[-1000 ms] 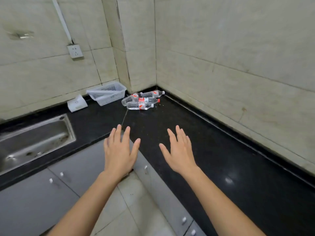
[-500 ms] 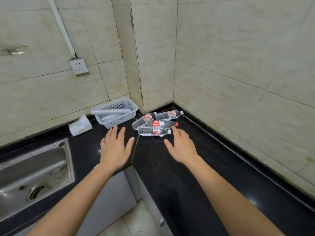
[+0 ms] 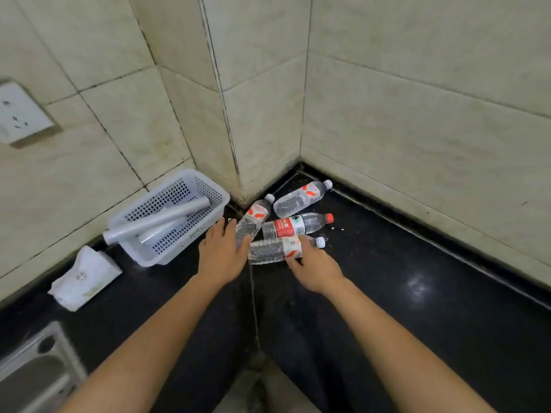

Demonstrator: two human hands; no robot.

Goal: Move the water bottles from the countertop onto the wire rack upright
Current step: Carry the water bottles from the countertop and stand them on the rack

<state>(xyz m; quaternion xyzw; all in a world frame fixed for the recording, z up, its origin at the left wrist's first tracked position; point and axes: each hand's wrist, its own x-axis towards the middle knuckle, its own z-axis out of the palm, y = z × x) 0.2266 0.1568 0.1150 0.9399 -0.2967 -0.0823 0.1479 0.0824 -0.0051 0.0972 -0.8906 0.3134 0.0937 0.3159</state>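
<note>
Several clear water bottles lie on their sides in the corner of the black countertop [image 3: 387,278]. The nearest bottle [image 3: 268,251] has a white cap; my right hand [image 3: 316,268] is curled around its label end. Behind it lies a red-capped bottle [image 3: 298,224] with a red label. A third bottle [image 3: 253,217] lies slanted on the left, and my left hand [image 3: 222,256] hovers flat with fingers spread, fingertips at its base. The farthest bottle [image 3: 301,196] rests by the wall. No wire rack is in view.
A white perforated plastic basket [image 3: 179,242] holding rolled film [image 3: 161,220] stands left of the bottles. A white tissue pack [image 3: 85,277] lies further left, near a steel sink [image 3: 32,374]. Tiled walls close in the corner, with a socket [image 3: 18,114] on the left wall.
Both hands have moved forward into the corner. My right hand has closed around the nearest bottle, and my left hand has reached the slanted bottle. The view has moved closer.
</note>
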